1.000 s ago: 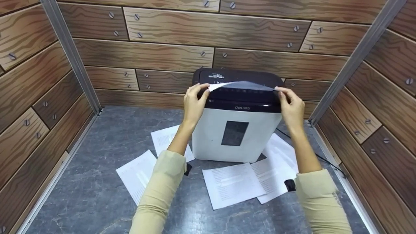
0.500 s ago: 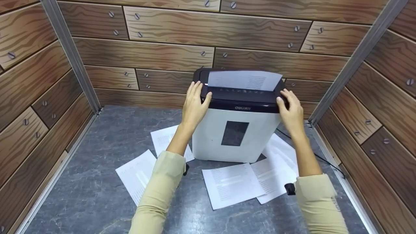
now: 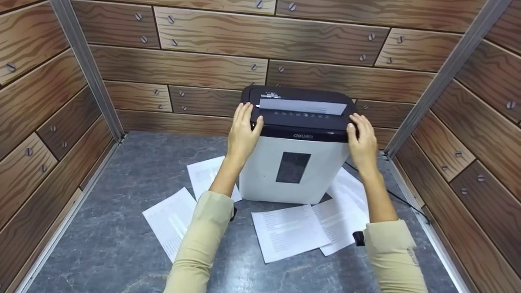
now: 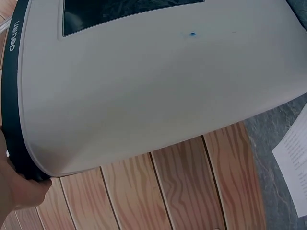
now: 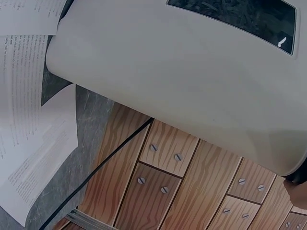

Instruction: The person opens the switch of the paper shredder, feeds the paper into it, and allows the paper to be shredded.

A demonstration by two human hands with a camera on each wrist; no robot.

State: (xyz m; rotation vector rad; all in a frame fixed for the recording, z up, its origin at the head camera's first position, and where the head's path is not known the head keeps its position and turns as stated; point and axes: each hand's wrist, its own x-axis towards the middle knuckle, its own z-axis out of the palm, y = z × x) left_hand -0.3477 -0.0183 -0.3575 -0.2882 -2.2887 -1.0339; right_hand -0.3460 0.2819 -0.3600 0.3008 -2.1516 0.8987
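Note:
A paper shredder [image 3: 285, 167] with a white body and dark top stands upright in front of me. A printed sheet [image 3: 303, 106] stands partly in the slot of its top, its lower part hidden inside. My left hand [image 3: 242, 136] rests on the top's left corner, fingers extended along the side and thumb at the front. On the right corner, my right hand [image 3: 362, 140] lies the same way. Neither hand touches the sheet. The left wrist view shows the left hand [image 4: 24, 189] at the dark rim; only a bit of the right hand [image 5: 297, 191] shows in the right wrist view.
Printed sheets [image 3: 291, 234] lie in front of the shredder, with more papers [image 3: 173, 221] to its left and right. A black cord [image 3: 407, 203] runs off to the right. Wood-patterned walls [image 3: 211, 67] enclose the grey marbled surface [image 3: 122, 228].
Both hands have let go of the sheet they held over the slot and moved onto the shredder's corners. The sheet has sunk down into the slot, with only a low strip showing.

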